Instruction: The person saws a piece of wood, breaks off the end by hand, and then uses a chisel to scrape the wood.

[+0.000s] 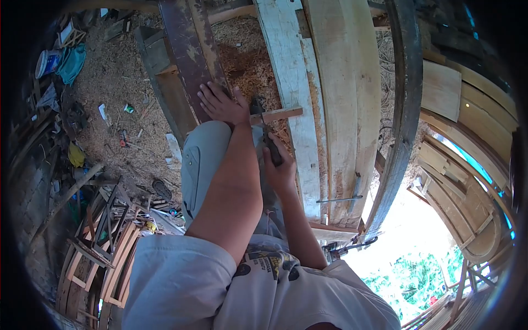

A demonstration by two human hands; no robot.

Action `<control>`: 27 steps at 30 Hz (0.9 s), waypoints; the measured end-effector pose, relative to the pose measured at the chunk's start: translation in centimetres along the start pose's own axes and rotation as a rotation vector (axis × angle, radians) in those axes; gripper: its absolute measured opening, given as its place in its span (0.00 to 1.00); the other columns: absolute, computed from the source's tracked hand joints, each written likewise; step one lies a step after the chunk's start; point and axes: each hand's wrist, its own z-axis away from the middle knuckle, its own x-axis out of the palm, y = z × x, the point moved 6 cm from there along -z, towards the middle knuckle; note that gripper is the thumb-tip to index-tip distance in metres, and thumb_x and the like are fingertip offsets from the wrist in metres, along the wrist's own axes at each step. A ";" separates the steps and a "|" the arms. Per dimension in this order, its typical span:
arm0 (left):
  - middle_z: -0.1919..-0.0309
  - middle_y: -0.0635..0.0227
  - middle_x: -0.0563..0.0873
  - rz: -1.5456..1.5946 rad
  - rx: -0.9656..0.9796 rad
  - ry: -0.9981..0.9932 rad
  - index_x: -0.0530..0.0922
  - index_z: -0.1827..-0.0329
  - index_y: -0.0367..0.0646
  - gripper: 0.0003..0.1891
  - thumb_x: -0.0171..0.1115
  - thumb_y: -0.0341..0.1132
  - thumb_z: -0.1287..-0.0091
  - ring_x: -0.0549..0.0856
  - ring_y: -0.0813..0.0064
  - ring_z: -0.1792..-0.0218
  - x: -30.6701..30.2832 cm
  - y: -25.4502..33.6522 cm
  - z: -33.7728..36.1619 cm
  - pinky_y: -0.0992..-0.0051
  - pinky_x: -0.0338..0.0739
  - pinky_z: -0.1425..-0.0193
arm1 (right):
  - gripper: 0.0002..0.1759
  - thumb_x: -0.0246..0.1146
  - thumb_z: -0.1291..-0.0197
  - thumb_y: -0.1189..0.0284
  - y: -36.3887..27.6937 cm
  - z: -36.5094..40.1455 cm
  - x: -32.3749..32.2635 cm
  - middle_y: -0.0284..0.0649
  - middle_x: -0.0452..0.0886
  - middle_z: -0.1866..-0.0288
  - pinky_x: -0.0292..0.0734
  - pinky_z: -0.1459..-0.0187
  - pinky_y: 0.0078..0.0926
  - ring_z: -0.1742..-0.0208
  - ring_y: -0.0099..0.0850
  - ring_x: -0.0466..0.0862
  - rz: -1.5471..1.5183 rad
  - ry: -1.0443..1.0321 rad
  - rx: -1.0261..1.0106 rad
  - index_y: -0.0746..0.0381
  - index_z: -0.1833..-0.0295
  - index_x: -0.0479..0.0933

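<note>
Dark-handled hand tool (270,146): I find it in the right hand (281,171), near the middle of the view, just beside the long pale weathered wooden plank (289,82). The right fingers are clenched around the handle. The tool's dark head reaches up to a short pale wooden strip (279,114) that lies across the edge of the plank. I cannot tell whether head and strip touch, nor exactly what kind of tool it is.

The left hand (221,103) lies palm down on a dark brown worn plank (191,49), fingers released and spread, grasping nothing. Its thumb sits close to the inner end of the short strip. The left forearm crosses over the person's bent knee in grey trousers (199,157).

Surroundings noted:
- Wood shavings cover the ground (115,88) to the left and lie between the two planks.
- A thin metal rod (339,199) rests across the pale boards lower down.
- A curved dark timber rib (406,110) runs along the right.
- Stacked wooden frames (104,242) sit at lower left, well apart from both hands.
</note>
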 end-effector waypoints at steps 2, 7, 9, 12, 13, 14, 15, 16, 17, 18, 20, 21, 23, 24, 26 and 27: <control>0.14 0.48 0.67 -0.002 0.000 -0.007 0.65 0.13 0.41 0.41 0.55 0.58 0.21 0.64 0.42 0.14 0.1 0.1 0.1 0.42 0.59 0.13 | 0.24 0.69 0.25 0.76 1.0 -0.3 -0.4 0.53 0.89 0.34 0.81 0.31 0.32 0.32 0.35 0.88 -0.066 -0.015 0.053 0.64 0.26 0.81; 0.14 0.47 0.65 0.010 -0.010 -0.045 0.64 0.12 0.41 0.41 0.54 0.59 0.20 0.63 0.41 0.14 -0.1 -0.1 0.1 0.41 0.57 0.12 | 0.24 0.70 0.26 0.77 -0.8 -0.9 -1.1 0.52 0.89 0.33 0.81 0.30 0.34 0.31 0.37 0.88 0.064 -0.074 0.029 0.64 0.26 0.81; 0.13 0.47 0.64 0.052 -0.006 -0.068 0.64 0.12 0.40 0.41 0.53 0.60 0.19 0.61 0.40 0.13 -0.3 0.1 -0.1 0.41 0.55 0.12 | 0.25 0.69 0.26 0.77 -2.1 1.6 -2.0 0.52 0.89 0.33 0.80 0.30 0.34 0.31 0.38 0.88 0.083 -0.035 -0.008 0.64 0.26 0.81; 0.12 0.46 0.60 -0.003 0.000 -0.112 0.58 0.10 0.39 0.43 0.49 0.61 0.17 0.58 0.40 0.12 0.1 0.1 -0.1 0.43 0.53 0.10 | 0.25 0.69 0.26 0.77 -3.7 4.4 -3.0 0.53 0.88 0.32 0.79 0.28 0.35 0.29 0.39 0.87 0.054 -0.034 0.045 0.63 0.25 0.80; 0.12 0.46 0.60 -0.003 -0.001 -0.119 0.58 0.10 0.39 0.43 0.49 0.61 0.17 0.58 0.40 0.12 0.1 0.0 0.3 0.43 0.53 0.10 | 0.25 0.69 0.26 0.77 -3.4 4.8 -3.1 0.54 0.88 0.32 0.78 0.27 0.35 0.28 0.40 0.86 0.020 -0.076 0.148 0.63 0.25 0.80; 0.12 0.46 0.59 -0.017 -0.008 -0.137 0.58 0.10 0.39 0.43 0.49 0.60 0.17 0.57 0.41 0.12 0.2 -0.1 0.3 0.42 0.52 0.10 | 0.25 0.69 0.26 0.77 -3.0 3.3 -2.4 0.54 0.88 0.32 0.78 0.27 0.35 0.28 0.40 0.86 0.021 -0.072 0.148 0.63 0.25 0.80; 0.12 0.46 0.59 -0.030 -0.012 -0.149 0.57 0.10 0.39 0.42 0.48 0.60 0.17 0.57 0.41 0.12 0.5 0.0 0.0 0.42 0.52 0.10 | 0.24 0.68 0.25 0.77 -2.5 0.5 -1.1 0.54 0.88 0.32 0.77 0.27 0.35 0.28 0.39 0.86 0.035 -0.048 0.126 0.64 0.26 0.81; 0.12 0.46 0.59 -0.031 -0.010 -0.150 0.57 0.10 0.39 0.42 0.48 0.60 0.17 0.57 0.41 0.12 0.5 -0.1 0.1 0.42 0.52 0.10 | 0.24 0.67 0.25 0.76 -2.2 -0.9 -0.4 0.54 0.88 0.32 0.77 0.26 0.36 0.27 0.39 0.86 0.051 -0.028 0.111 0.65 0.26 0.81; 0.12 0.45 0.61 0.011 -0.006 -0.128 0.60 0.10 0.39 0.42 0.49 0.61 0.17 0.59 0.38 0.13 0.3 -0.2 0.2 0.40 0.53 0.11 | 0.24 0.67 0.25 0.76 -2.2 -0.8 -0.3 0.54 0.88 0.32 0.77 0.26 0.36 0.27 0.39 0.86 0.050 -0.032 0.116 0.65 0.26 0.81; 0.13 0.44 0.62 0.058 0.006 -0.104 0.62 0.11 0.40 0.42 0.49 0.61 0.17 0.60 0.36 0.14 0.2 -0.2 0.0 0.38 0.54 0.12 | 0.23 0.67 0.24 0.76 -2.4 -0.7 -0.2 0.54 0.88 0.32 0.77 0.27 0.36 0.27 0.38 0.86 0.037 -0.038 0.130 0.65 0.27 0.81; 0.13 0.43 0.62 0.045 0.020 -0.116 0.62 0.11 0.41 0.41 0.48 0.61 0.17 0.60 0.35 0.14 0.0 -0.3 0.7 0.38 0.54 0.12 | 0.22 0.66 0.24 0.75 -2.9 1.5 -1.2 0.55 0.88 0.31 0.77 0.27 0.36 0.27 0.38 0.86 0.029 -0.041 0.161 0.65 0.27 0.82; 0.13 0.43 0.62 0.038 0.038 -0.109 0.62 0.10 0.42 0.41 0.48 0.60 0.17 0.60 0.34 0.14 0.1 0.0 0.3 0.38 0.55 0.13 | 0.22 0.65 0.23 0.74 -3.2 3.7 -2.0 0.55 0.88 0.32 0.78 0.27 0.35 0.28 0.39 0.86 0.015 -0.033 0.190 0.65 0.28 0.82; 0.13 0.44 0.61 0.023 0.050 -0.122 0.61 0.10 0.42 0.41 0.47 0.61 0.16 0.59 0.35 0.13 0.4 0.3 -0.2 0.38 0.53 0.12 | 0.21 0.64 0.22 0.74 -2.7 5.3 -2.7 0.54 0.88 0.33 0.78 0.28 0.35 0.28 0.39 0.86 -0.011 0.001 0.149 0.66 0.28 0.82; 0.12 0.44 0.60 0.007 0.044 -0.141 0.60 0.10 0.42 0.41 0.45 0.61 0.16 0.57 0.36 0.12 0.2 0.1 0.2 0.38 0.52 0.11 | 0.21 0.64 0.22 0.74 -2.6 5.3 -2.1 0.54 0.88 0.33 0.78 0.28 0.35 0.28 0.39 0.86 -0.011 0.002 0.164 0.66 0.28 0.82; 0.13 0.44 0.61 0.007 0.049 -0.124 0.61 0.10 0.42 0.40 0.47 0.60 0.17 0.59 0.35 0.13 0.2 0.2 0.0 0.37 0.54 0.12 | 0.21 0.64 0.22 0.74 -2.6 2.7 -0.6 0.52 0.88 0.33 0.78 0.28 0.35 0.28 0.38 0.86 0.095 -0.006 0.107 0.66 0.28 0.82; 0.13 0.43 0.62 0.001 0.046 -0.101 0.61 0.10 0.43 0.40 0.49 0.59 0.17 0.60 0.34 0.14 0.1 0.3 0.2 0.37 0.56 0.13 | 0.21 0.64 0.22 0.73 -2.2 2.0 -0.3 0.52 0.88 0.32 0.78 0.28 0.35 0.29 0.37 0.86 0.084 -0.002 0.130 0.66 0.28 0.82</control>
